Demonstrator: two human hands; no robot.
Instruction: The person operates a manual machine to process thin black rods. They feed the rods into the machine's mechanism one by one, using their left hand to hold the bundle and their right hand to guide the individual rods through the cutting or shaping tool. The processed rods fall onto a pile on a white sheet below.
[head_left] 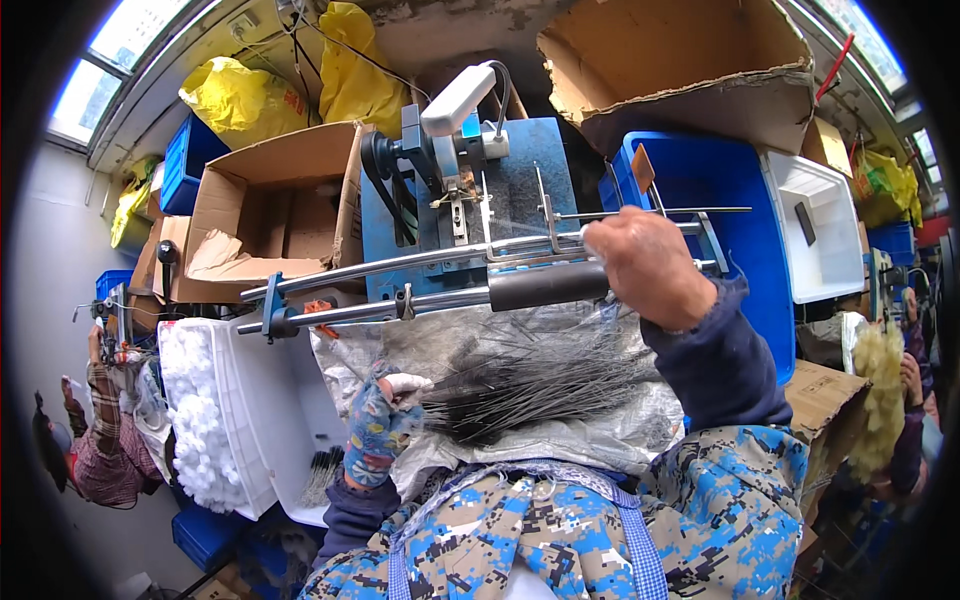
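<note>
My right hand (648,262) is closed in a fist at the right part of the machine's rails, beside a thin metal rod (722,210). What it grips is hidden, though a small whitish tip shows at the fingers. Below it lies a dark grey roller sleeve (545,286) on the front rail. My left hand (398,392), with white-wrapped fingers and a patterned sleeve cover, is closed at the left end of a heap of thin metal wires (540,385). I cannot make out what is between its fingers. The wires lie on a whitish woven sack (600,432) across my lap.
A blue bench machine (545,150) stands ahead. Cardboard boxes (285,215) are left and back right. A blue bin (765,330) and white tray (815,235) stand right. At left, a white bin (265,400) holds small brushes; white tufts (200,420) fill another. Other people work at both sides.
</note>
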